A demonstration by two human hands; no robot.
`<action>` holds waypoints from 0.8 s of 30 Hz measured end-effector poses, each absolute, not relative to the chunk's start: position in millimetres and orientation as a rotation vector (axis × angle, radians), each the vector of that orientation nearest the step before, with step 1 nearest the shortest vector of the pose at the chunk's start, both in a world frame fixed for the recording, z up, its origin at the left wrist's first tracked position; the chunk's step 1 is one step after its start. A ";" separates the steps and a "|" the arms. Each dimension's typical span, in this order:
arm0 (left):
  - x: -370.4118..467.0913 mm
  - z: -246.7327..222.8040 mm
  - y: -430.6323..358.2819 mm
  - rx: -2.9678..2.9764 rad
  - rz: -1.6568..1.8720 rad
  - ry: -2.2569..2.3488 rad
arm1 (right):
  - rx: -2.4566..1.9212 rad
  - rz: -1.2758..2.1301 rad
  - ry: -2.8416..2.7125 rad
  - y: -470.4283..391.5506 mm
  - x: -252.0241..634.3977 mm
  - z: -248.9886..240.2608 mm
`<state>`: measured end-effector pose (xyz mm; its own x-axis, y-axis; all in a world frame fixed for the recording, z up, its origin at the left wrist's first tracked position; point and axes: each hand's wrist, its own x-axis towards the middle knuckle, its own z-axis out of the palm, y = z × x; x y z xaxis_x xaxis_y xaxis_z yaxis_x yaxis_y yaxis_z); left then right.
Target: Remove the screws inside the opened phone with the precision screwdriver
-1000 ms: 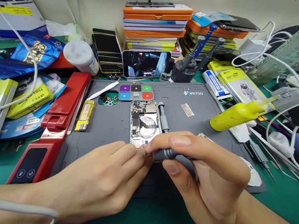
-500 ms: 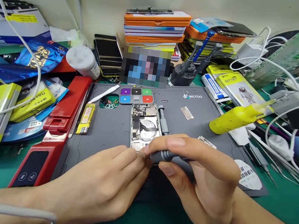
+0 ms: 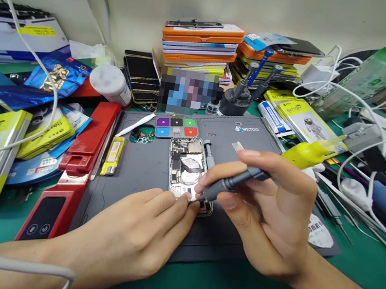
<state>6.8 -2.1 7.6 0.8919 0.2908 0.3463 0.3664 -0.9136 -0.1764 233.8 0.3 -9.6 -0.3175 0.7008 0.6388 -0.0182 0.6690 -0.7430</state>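
An opened phone [image 3: 189, 166] lies on the dark grey work mat [image 3: 143, 175], its inner parts exposed. My right hand [image 3: 270, 212] grips a grey screwdriver [image 3: 226, 184], slanted with its tip down at the phone's lower end. Fingers of my left hand [image 3: 149, 228] are pinched together at that same end, close to the tip; what they hold, if anything, is hidden. Another grey screwdriver [image 3: 208, 152] lies along the phone's right side. Above the phone sits a tray with coloured squares [image 3: 176, 128].
Left of the phone lie a yellow-wrapped battery [image 3: 112, 156], a white stick [image 3: 136, 125] and a red device [image 3: 85, 146]. A yellow bottle [image 3: 302, 155] stands behind my right hand. At the back are a screwdriver holder [image 3: 235, 103] and stacked orange boxes [image 3: 204, 35].
My right hand has tilted the screwdriver more upright, showing more of its shaft, and the phone's lower corner now shows. The left hand stays nearly in place. The camera view has shifted slightly.
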 end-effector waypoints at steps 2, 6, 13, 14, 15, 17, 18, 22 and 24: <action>6.0 10.1 -1.2 -2.822 -0.465 -0.521 | -0.622 0.824 -1.637 0.8 232.5 -9.5; 2.7 12.2 -0.3 -2.855 -0.549 -0.572 | -0.826 0.856 -1.465 4.8 233.6 -7.3; -4.7 3.3 11.9 -3.247 -0.907 -0.974 | -0.855 1.172 -1.215 16.1 236.8 -1.1; -4.0 4.4 15.4 -3.382 -1.014 -1.204 | -0.845 1.201 -1.206 17.1 236.3 -1.2; -3.1 6.4 18.8 -3.498 -1.071 -1.503 | -0.834 1.224 -1.201 17.8 235.5 -1.6; -1.0 11.8 24.7 -3.595 -1.070 -2.157 | -0.811 1.273 -1.190 18.1 233.4 -2.7; -0.2 14.4 26.8 -3.597 -1.052 -2.411 | -0.801 1.295 -1.185 17.6 232.2 -3.4; 0.3 17.9 29.2 -3.556 -1.000 -2.805 | -0.747 1.336 -1.190 11.9 228.0 -6.1; -0.3 16.3 28.6 -3.515 -0.982 -2.896 | -0.764 1.340 -1.186 8.7 226.9 -7.3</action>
